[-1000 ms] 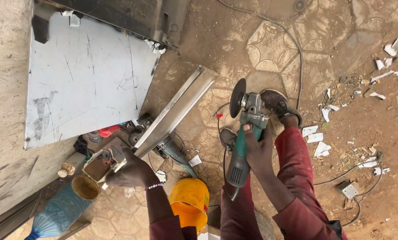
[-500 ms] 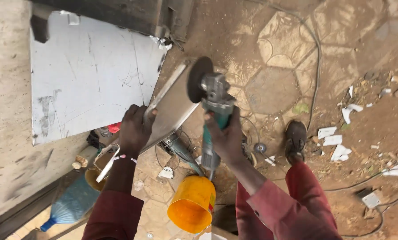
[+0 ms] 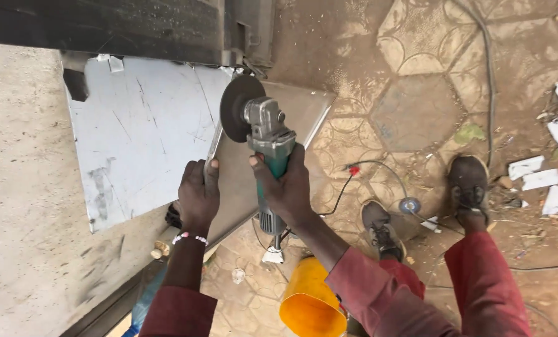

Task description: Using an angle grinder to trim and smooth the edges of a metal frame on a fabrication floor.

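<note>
My right hand (image 3: 286,187) grips the green body of an angle grinder (image 3: 267,140). Its dark disc (image 3: 236,107) points away from me, over the upper edge of a tilted grey metal sheet (image 3: 277,125). My left hand (image 3: 198,195) clasps that sheet's left edge, thumb on top. Behind it a flat pale metal panel (image 3: 138,140) leans against a dark steel frame (image 3: 116,28). The grinder's cord hangs down from its rear end.
My two shoes (image 3: 469,187) (image 3: 380,228) stand on patterned paving to the right. A yellow funnel-shaped container (image 3: 309,299) lies near my knees. A spare disc (image 3: 410,205), cables with a red clip (image 3: 354,170) and white paper scraps (image 3: 541,178) lie around. A concrete slab (image 3: 23,187) fills the left.
The view has swung closer to the sheet. My left hand has come up and taken its edge. My right hand has carried the grinder left, over the sheet's upper part.
</note>
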